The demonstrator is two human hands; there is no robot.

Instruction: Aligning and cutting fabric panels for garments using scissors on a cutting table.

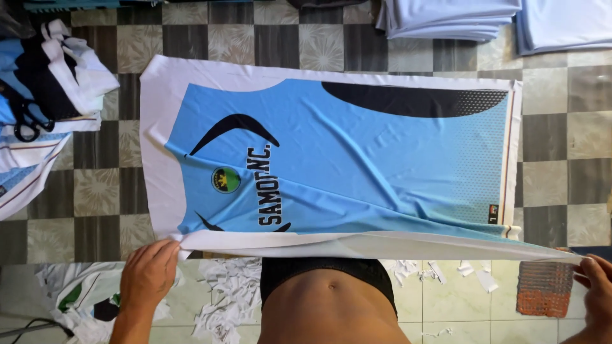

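A large white fabric panel point(159, 114) printed with a light-blue sleeveless jersey shape lies spread on the checkered floor. The print has black curved marks, dark lettering and a small round green-yellow badge point(225, 180). My left hand point(148, 272) pinches the panel's near left corner. My right hand point(594, 283) grips the near right corner at the frame's edge. The near edge is lifted and pulled taut between both hands, just above my bare midriff.
A pile of cut jersey pieces with black scissors point(27, 121) lies at the left. Folded pale fabric stacks point(452, 18) sit at the top right. White fabric scraps point(233, 293) litter the near floor, and an orange woven mat point(543, 288) lies near my right hand.
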